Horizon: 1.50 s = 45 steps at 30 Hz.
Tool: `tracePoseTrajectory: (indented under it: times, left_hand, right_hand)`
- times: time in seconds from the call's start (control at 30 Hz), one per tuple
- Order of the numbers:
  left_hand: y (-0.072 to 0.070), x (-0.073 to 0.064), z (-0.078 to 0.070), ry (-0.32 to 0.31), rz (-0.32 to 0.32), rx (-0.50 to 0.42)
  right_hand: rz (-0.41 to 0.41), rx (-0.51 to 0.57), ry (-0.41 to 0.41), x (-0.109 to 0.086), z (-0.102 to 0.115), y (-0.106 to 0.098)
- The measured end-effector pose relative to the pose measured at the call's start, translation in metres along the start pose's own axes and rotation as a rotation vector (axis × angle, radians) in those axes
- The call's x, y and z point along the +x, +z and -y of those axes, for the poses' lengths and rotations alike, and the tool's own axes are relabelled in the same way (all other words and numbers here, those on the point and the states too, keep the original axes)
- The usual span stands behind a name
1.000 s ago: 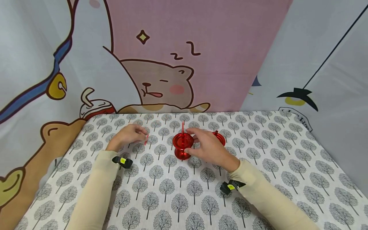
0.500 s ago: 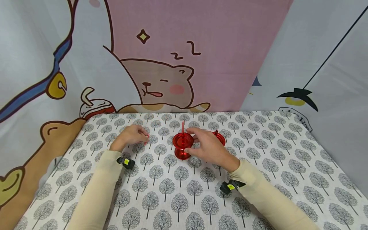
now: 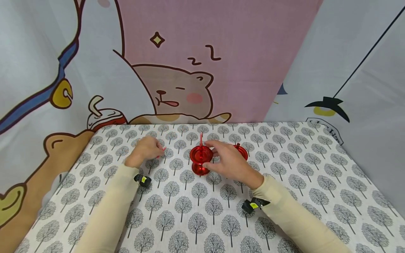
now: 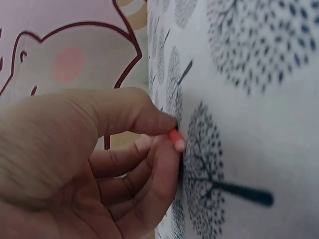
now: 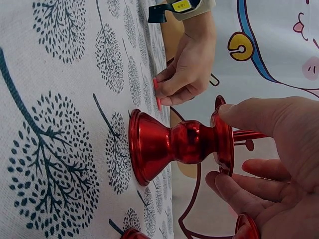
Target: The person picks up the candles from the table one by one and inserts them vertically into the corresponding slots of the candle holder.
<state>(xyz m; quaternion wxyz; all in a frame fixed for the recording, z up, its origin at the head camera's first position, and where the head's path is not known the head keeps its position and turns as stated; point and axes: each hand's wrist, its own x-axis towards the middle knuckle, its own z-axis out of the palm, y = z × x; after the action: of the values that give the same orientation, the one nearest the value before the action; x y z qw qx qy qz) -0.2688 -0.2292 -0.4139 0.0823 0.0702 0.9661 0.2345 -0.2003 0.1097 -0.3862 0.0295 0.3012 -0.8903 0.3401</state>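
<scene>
A shiny red candle holder (image 3: 200, 169) stands upright on the cloth, with a thin red candle (image 3: 201, 140) rising from its dish. My right hand (image 3: 229, 160) holds the dish by its rim, thumb on one side and fingers on the other, as the right wrist view shows. To the left, my left hand (image 3: 147, 149) pinches a second thin red candle (image 4: 177, 140) between thumb and fingertips, low over the cloth. Only its ends show past the fingers; in the right wrist view this candle (image 5: 157, 93) appears close to the table surface.
A second red candle holder (image 3: 243, 152) stands just behind my right hand, which hides part of it. Tree-patterned cloth (image 3: 199, 211) covers the table. A printed curtain (image 3: 246, 63) hangs along the back and sides.
My left hand has shifted a little to the right and closed its fingertips on the candle, which now lies at a different slant. The right hand and the candle holder have stayed put.
</scene>
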Motion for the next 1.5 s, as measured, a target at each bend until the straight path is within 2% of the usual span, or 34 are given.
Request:
tracePoseTrajectory:
  times: [0.07, 0.13, 0.2, 0.23, 0.3, 0.67, 0.9, 1.23, 1.5]
  left_hand:
    - [0.012, 0.018, 0.018, 0.001, -0.007, 0.030]
    - [0.014, 0.019, 0.017, 0.001, -0.019, 0.052]
    - [0.015, 0.018, 0.016, 0.003, -0.036, 0.062]
    - [0.012, 0.013, 0.010, -0.005, -0.030, 0.050]
    - [0.002, -0.005, -0.011, -0.009, -0.044, 0.043]
    - [0.003, -0.004, -0.009, -0.008, -0.106, -0.014]
    - [0.002, -0.002, -0.014, 0.047, -0.162, -0.063]
    - [0.002, -0.004, -0.022, 0.122, -0.223, -0.198]
    - [0.000, -0.004, -0.029, 0.157, -0.223, -0.345]
  right_hand:
    - [0.001, 0.002, -0.001, 0.000, -0.001, 0.000]
    - [-0.001, 0.002, -0.001, 0.000, -0.001, 0.000]
    - [-0.003, 0.007, -0.002, 0.000, -0.001, 0.000]
    - [-0.003, 0.012, -0.002, -0.001, 0.000, 0.000]
    - [-0.006, 0.016, -0.005, -0.001, 0.000, 0.000]
    - [-0.003, 0.018, -0.011, 0.001, 0.001, 0.000]
    - [-0.002, 0.026, -0.007, 0.000, 0.001, -0.001]
    - [0.001, 0.012, -0.004, 0.000, -0.001, 0.000]
    - [0.001, 0.009, -0.003, 0.000, -0.001, 0.000]
